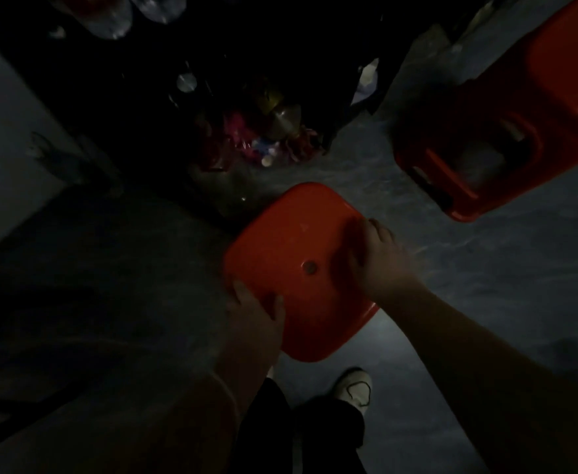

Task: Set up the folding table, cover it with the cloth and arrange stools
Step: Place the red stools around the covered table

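While the scene is very dim, a red plastic stool shows clearly at the middle of the view, seen from straight above so that only its rounded square seat is visible, with a small round hole near the seat's centre. It sits over the grey floor, just ahead of the person's feet; whether its legs touch the floor cannot be told from this angle. Both hands grasp it. The left hand clasps the near-left edge of the seat, fingers lying on top of the rim. The right hand grips the right edge, fingers curled over the rim onto the seat surface, the bare forearm running back toward the lower right corner.

A second red stool lies tipped on its side at the upper right, well apart from the first, its open underside and legs turned toward the camera. Below the held stool a white shoe with a dark lace stands on the floor, next to dark trouser legs.

Beyond the held stool, at the top centre, a heap of colourful clutter sits in deep shadow; its items are too dark to name. To the left a large dark flat shape covers the floor, and what it is cannot be told.
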Available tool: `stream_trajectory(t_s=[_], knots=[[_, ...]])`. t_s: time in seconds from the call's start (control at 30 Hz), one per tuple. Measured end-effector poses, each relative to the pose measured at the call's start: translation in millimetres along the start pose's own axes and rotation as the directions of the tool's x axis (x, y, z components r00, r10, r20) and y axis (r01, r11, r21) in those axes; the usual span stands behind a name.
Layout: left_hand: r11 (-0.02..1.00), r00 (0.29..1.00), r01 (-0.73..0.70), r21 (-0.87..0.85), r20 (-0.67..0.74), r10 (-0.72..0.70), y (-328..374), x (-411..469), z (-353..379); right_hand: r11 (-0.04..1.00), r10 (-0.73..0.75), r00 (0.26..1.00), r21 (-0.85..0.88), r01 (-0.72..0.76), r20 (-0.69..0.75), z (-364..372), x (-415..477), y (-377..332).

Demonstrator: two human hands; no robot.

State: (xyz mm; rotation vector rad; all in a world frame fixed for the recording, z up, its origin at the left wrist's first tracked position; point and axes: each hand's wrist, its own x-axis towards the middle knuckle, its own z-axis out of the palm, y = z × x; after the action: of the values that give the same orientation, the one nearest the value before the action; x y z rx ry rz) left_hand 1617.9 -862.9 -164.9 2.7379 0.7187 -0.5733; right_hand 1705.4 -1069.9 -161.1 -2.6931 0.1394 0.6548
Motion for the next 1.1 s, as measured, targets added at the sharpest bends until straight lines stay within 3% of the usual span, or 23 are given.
stream_trajectory(t_s=[0.23,0.37,0.5,0.7,0.8,0.93,1.1], knots=[[0.989,0.991,0.113,-0.095,-0.061,-0.119,8.9,8.5,33.9,0.99,-0.005,0.996,0.14,-0.007,0.084,13.1,34.3,19.7],[0.981,0.986,0.165,-0.1,0.019,-0.164,14.1,1.6,32.4,0.986,0.053,0.994,0.152,-0.067,0.093,11.5,33.7,13.0],[0.973,0.991,0.124,-0.194,0.076,-0.111,14.6,-10.3,5.8,0.983,0.097,0.995,0.154,-0.1,0.026,-7.0,8.7,10.8],[0.966,0.996,0.018,-0.26,0.086,0.005,29.1,-69.1,-108.4,0.973,0.172,0.973,0.18,-0.144,-0.154,-96.4,-82.0,-9.9],[0.963,0.995,-0.037,-0.268,0.079,0.061,38.3,-104.9,-183.4,0.977,0.138,0.965,0.19,-0.096,-0.222,-158.3,-139.6,-24.1],[0.95,0.977,-0.195,-0.246,0.036,0.21,46.4,-143.7,-273.4,0.989,0.056,0.943,0.149,-0.007,-0.329,-235.3,-222.2,-42.0],[0.906,0.922,-0.368,-0.208,0.046,0.384,62.9,-187.2,-353.4,0.978,0.1,0.917,0.208,-0.02,-0.386,-298.3,-308.4,-44.1]])
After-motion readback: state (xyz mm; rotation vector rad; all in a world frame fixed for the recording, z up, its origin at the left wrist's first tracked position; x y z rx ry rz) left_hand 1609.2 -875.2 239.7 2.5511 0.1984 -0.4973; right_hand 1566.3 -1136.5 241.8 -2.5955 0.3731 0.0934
